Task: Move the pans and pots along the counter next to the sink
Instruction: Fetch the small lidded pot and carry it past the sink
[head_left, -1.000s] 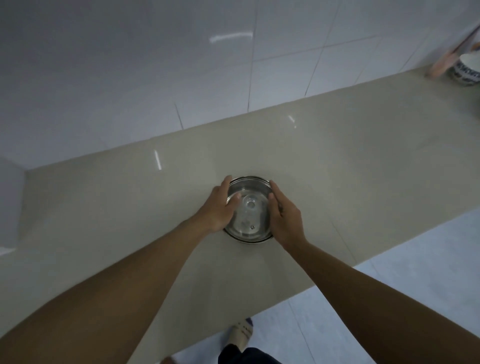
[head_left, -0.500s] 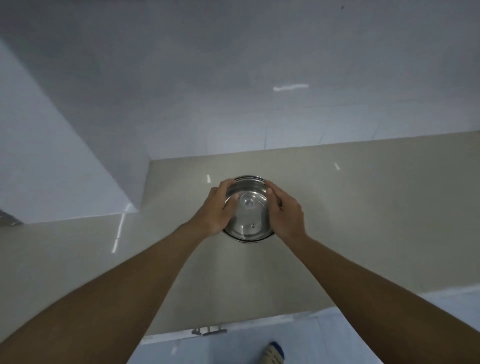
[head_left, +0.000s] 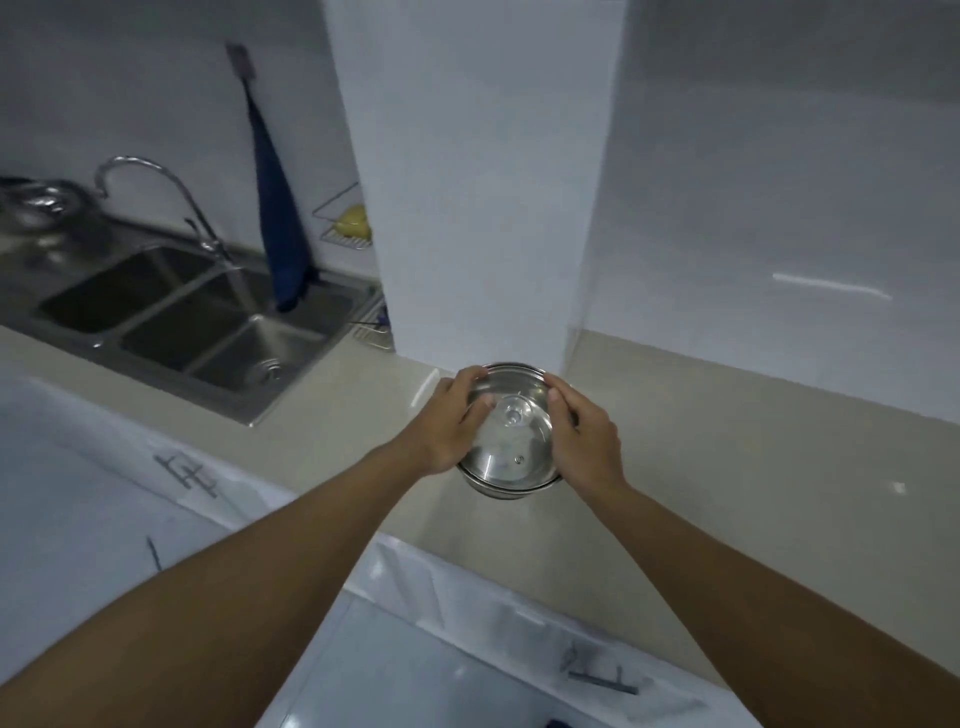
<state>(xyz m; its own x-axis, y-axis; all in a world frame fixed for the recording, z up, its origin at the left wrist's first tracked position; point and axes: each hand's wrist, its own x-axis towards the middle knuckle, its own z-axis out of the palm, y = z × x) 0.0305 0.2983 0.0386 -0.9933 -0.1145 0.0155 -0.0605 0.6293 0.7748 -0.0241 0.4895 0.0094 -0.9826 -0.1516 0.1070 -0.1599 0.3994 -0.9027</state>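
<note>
1 pot (head_left: 511, 453) gripped by left hand (head_left: 449, 428), right hand (head_left: 587, 441), beside pillar (head_left: 478, 208).

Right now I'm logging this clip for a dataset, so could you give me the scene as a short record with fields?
Held item: lidded steel pot, knob at the lid's centre
Grip: left hand and right hand clasp its opposite sides
Surface: beige counter; whether the pot touches it cannot be told
Left of pot: double steel sink with curved faucet
Wall: blue cloth hanging, wire rack holding something yellow
</note>
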